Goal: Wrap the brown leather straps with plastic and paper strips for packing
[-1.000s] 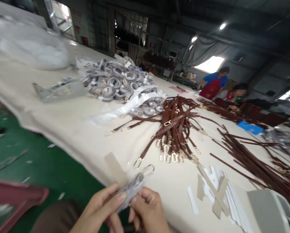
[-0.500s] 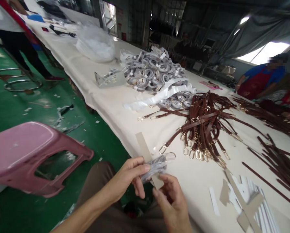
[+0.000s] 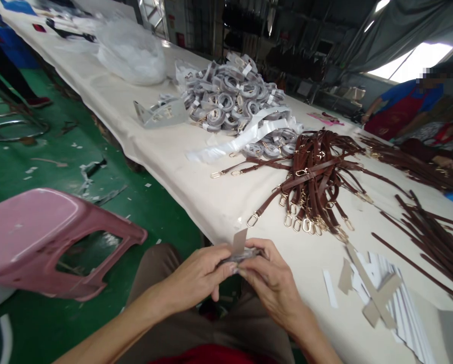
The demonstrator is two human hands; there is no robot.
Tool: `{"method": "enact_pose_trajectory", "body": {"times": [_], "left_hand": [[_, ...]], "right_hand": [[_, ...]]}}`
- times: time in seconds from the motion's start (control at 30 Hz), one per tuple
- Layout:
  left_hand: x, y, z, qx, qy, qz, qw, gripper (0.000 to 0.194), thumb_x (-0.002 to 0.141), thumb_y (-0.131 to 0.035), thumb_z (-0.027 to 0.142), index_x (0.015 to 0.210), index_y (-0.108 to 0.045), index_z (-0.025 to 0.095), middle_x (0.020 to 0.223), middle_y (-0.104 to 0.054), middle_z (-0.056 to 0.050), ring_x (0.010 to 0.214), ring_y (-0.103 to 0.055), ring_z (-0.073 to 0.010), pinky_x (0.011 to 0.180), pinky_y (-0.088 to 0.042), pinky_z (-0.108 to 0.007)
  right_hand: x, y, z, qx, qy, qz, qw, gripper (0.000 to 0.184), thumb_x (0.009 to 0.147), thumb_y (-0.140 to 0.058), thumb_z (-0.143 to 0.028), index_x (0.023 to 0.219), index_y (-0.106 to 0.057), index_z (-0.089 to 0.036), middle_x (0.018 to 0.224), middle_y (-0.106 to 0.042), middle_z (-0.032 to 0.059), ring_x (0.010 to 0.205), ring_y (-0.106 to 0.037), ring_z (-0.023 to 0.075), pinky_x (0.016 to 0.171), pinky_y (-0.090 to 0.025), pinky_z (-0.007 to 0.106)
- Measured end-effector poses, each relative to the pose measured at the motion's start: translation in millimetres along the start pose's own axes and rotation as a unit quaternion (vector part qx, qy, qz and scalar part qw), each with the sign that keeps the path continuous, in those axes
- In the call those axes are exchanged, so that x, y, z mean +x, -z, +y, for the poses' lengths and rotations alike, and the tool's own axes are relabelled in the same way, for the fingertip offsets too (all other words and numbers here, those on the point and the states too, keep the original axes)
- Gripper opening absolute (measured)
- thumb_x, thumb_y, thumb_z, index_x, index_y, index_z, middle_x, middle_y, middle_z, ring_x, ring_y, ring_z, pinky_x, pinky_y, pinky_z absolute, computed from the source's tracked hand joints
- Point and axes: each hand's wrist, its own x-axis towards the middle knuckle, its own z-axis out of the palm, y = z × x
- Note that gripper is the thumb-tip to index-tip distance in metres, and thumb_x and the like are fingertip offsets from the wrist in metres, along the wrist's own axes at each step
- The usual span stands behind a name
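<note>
Over my lap, at the table's edge, both hands close around a coiled strap in clear plastic [image 3: 244, 256]. My left hand [image 3: 203, 273] pinches its left end, thumb on the near side. With the fingers of my right hand [image 3: 273, 273] wrapped over its right end, the coil is mostly covered. A grey-beige card strip [image 3: 240, 241] stands up from between the hands; its lower part is hidden. Just beyond lies a pile of brown straps [image 3: 313, 177] with gold-coloured clasps, one clasp [image 3: 252, 219] lying closest to my hands.
Wrapped strap coils [image 3: 230, 101] are heaped farther back on the cream-covered table [image 3: 181, 187], near a large plastic bag [image 3: 131, 53]. Card and white strips [image 3: 385, 298] lie at right. A pink stool [image 3: 55, 222] stands left. A person in a red apron [image 3: 396, 114] is across the table.
My right hand has moved up and now grips the coil's right end. The card strip's upper end stands more upright and shows shorter. The coil is more covered; the view has shifted slightly.
</note>
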Motion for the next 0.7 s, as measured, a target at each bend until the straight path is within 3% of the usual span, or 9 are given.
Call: {"method": "enact_pose_trajectory", "body": {"times": [0.13, 0.23, 0.4, 0.6, 0.7], "left_hand": [[-2, -4.1, -10, -0.057, 0.033, -0.04, 0.997, 0.036, 0.099, -0.044, 0.051, 0.092, -0.056, 0.018, 0.076, -0.059, 0.004, 0.044, -0.065, -0.0103, 0.038, -0.034, -0.016], [-5, -9.6, -17, -0.088, 0.04, -0.04, 0.994, 0.039, 0.098, -0.044, 0.053, 0.094, -0.057, 0.017, 0.087, -0.067, 0.0, 0.043, -0.063, -0.0092, 0.038, -0.033, -0.017], [-9, -16.1, -17, -0.112, 0.022, -0.014, 0.993, 0.036, 0.097, -0.045, 0.049, 0.087, -0.057, 0.017, 0.081, -0.066, 0.001, 0.046, -0.064, -0.0092, 0.044, -0.039, -0.016], [-4, -20.8, -20, -0.102, 0.058, -0.024, 0.993, 0.034, 0.096, -0.047, 0.046, 0.085, -0.058, 0.017, 0.074, -0.063, 0.002, 0.045, -0.065, -0.0108, 0.041, -0.035, -0.016], [-2, -21.3, -15, -0.142, 0.076, -0.03, 0.986, 0.031, 0.094, -0.049, 0.045, 0.088, -0.061, 0.016, 0.072, -0.065, 0.001, 0.044, -0.064, -0.0108, 0.041, -0.034, -0.015]], "right_hand": [[1, -3, -1, 0.078, -0.094, 0.007, 0.993, 0.013, 0.093, -0.065, -0.015, 0.087, -0.073, -0.023, 0.113, -0.061, 0.0051, 0.11, -0.061, 0.0172, 0.088, -0.049, 0.025], [1, -4, 0, 0.115, -0.143, 0.002, 0.983, 0.007, 0.088, -0.069, -0.017, 0.083, -0.069, -0.022, 0.101, -0.064, 0.0025, 0.099, -0.062, 0.0169, 0.084, -0.047, 0.026], [0, -4, 11, 0.225, -0.274, 0.002, 0.935, 0.028, 0.072, -0.078, -0.015, 0.083, -0.054, -0.022, 0.078, -0.059, -0.0058, 0.068, -0.051, 0.0124, 0.061, -0.04, 0.024], [3, 0, 14, 0.254, -0.286, -0.038, 0.923, 0.02, 0.075, -0.082, -0.028, 0.085, -0.066, -0.02, 0.077, -0.059, -0.0032, 0.071, -0.053, 0.0132, 0.065, -0.041, 0.025], [5, 2, 10, 0.245, -0.252, -0.032, 0.936, 0.01, 0.08, -0.079, -0.03, 0.082, -0.074, -0.021, 0.085, -0.062, 0.0003, 0.076, -0.058, 0.0141, 0.066, -0.044, 0.025]]}}
